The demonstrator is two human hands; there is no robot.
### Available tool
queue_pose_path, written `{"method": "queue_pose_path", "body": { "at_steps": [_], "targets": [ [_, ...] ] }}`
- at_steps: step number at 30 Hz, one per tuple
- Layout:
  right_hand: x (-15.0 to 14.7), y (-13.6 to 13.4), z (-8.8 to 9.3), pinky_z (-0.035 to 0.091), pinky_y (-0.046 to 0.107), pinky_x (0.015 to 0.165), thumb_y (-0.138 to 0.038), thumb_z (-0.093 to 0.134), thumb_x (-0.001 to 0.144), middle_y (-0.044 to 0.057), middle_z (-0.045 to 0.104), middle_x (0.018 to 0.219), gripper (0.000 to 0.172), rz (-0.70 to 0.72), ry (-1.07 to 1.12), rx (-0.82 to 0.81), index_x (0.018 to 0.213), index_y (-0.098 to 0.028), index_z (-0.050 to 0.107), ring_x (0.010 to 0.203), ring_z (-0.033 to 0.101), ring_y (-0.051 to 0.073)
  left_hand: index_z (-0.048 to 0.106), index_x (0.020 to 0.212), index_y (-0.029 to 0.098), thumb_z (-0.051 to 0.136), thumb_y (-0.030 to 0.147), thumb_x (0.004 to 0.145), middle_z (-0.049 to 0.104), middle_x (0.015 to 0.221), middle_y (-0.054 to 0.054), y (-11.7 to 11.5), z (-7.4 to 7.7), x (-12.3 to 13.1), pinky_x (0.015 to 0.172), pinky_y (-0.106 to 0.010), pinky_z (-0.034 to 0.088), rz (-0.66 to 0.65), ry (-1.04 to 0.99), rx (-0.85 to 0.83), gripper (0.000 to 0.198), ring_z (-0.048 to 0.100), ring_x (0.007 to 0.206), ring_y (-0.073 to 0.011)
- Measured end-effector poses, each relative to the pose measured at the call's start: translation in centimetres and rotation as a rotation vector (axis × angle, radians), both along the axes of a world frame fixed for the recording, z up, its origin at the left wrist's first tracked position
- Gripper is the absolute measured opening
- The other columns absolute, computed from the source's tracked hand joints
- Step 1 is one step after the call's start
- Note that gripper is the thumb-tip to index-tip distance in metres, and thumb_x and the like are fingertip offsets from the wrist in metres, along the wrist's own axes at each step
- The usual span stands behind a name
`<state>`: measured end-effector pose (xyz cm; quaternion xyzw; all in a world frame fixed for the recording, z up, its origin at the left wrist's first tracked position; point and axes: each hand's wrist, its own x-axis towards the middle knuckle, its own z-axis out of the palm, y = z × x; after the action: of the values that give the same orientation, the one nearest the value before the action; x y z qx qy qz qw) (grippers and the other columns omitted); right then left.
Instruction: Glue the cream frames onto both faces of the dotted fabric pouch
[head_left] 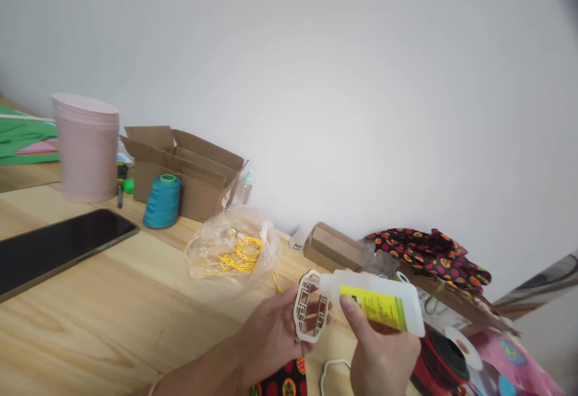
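One wooden table (pixel 112 300) fills the lower part of the view, set against a plain white wall. On its left lies one dark tablet (pixel 54 248), flat and face up. Behind that stand one open cardboard box (pixel 189 170) and one pink lidded tub (pixel 87 146), with one teal thread cone (pixel 162 202) just in front of the box. Two pieces of spotted dark fabric show: one (pixel 428 251) heaped at the back right, one (pixel 282 383) under the wrists at the bottom edge. One clear plastic bag (pixel 232 251) holds a tangle of yellow cord. One small closed carton (pixel 334 245) lies behind the hands.

The right hand (pixel 383 354) grips one white glue bottle (pixel 379 303) tipped sideways, its nozzle against the top of one pale cut-out frame (pixel 311 315). The left hand (pixel 271 336) holds that frame upright between thumb and fingers, above the table's near edge.
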<state>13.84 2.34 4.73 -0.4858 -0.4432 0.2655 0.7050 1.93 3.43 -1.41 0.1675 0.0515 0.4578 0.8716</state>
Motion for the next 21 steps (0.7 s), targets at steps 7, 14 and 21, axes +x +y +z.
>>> {"method": "queue_pose_path", "body": {
  "at_steps": [7, 14, 21],
  "targets": [
    [-0.1, -0.2, 0.1, 0.055, 0.036, 0.067, -0.019, 0.079, 0.045, 0.013, 0.071, 0.074, 0.044, 0.042, -0.02, 0.006, 0.084, -0.005, 0.065, 0.067, 0.066, 0.025, 0.059, 0.1, 0.018, 0.042, 0.038, 0.084, 0.065, 0.085, -0.003, 0.1, -0.1, 0.1, 0.065, -0.023, 0.035, 0.013, -0.006, -0.003, 0.031, 0.057, 0.079, -0.0143],
    [-0.4, -0.4, 0.4, 0.055, 0.034, 0.061, -0.023, 0.08, 0.041, 0.013, 0.071, 0.069, 0.043, 0.031, -0.04, -0.005, 0.078, -0.005, 0.067, 0.063, 0.067, 0.026, 0.059, 0.098, 0.02, 0.044, 0.041, 0.082, 0.065, 0.082, -0.002, -0.1, 0.5, 0.0, 0.065, -0.024, 0.035, 0.039, 0.042, -0.057, 0.03, 0.057, 0.078, -0.016],
    [-1.3, -1.0, 0.8, 0.056, 0.034, 0.057, -0.032, 0.08, 0.041, 0.011, 0.07, 0.06, 0.043, 0.018, -0.01, -0.044, 0.074, -0.007, 0.067, 0.059, 0.067, 0.027, 0.056, 0.108, 0.022, 0.044, 0.04, 0.083, 0.065, 0.085, -0.002, -0.1, 0.5, -0.1, 0.068, -0.025, 0.035, 0.036, 0.018, -0.063, 0.033, 0.057, 0.082, -0.0167]
  ]
}}
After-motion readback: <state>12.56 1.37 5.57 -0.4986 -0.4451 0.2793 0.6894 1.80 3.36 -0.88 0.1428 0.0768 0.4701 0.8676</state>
